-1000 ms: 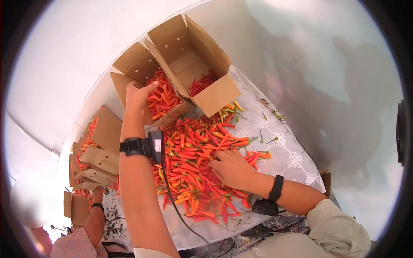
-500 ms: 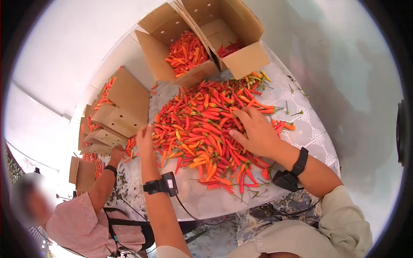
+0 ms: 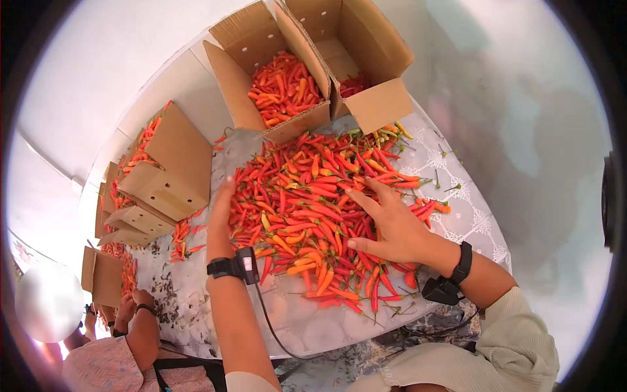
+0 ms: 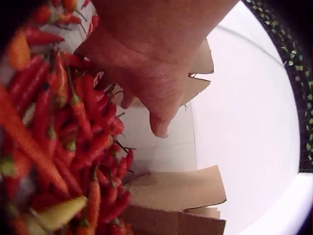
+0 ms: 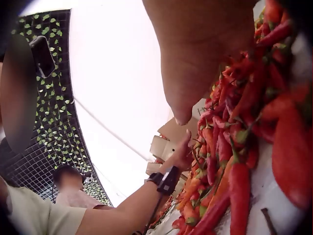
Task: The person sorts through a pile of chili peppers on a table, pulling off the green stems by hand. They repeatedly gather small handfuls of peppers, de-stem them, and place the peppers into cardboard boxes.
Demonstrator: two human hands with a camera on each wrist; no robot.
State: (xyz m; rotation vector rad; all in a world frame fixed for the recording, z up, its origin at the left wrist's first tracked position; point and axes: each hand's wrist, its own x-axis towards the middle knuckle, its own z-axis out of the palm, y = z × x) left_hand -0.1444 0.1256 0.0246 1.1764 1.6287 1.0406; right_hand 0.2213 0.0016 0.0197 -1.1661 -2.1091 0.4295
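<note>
Chili peppers (image 3: 319, 213), heaped, long axes and tips variously oriented, left hand (image 3: 221, 210) straight-fingered alongside, right hand (image 3: 396, 227) spread above.

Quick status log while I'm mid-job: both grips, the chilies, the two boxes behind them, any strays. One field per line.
Left grip: beside the pile's left edge; nothing seen held
Right grip: fingers spread over the pile; contact unclear
Chili pile: red and orange, loose on the patterned tablecloth
Left box: open, chilies heaped inside
Right box: open, some dark-red chilies visible; front flap hides part
Strays: green stems on the cloth, right of the pile
</note>
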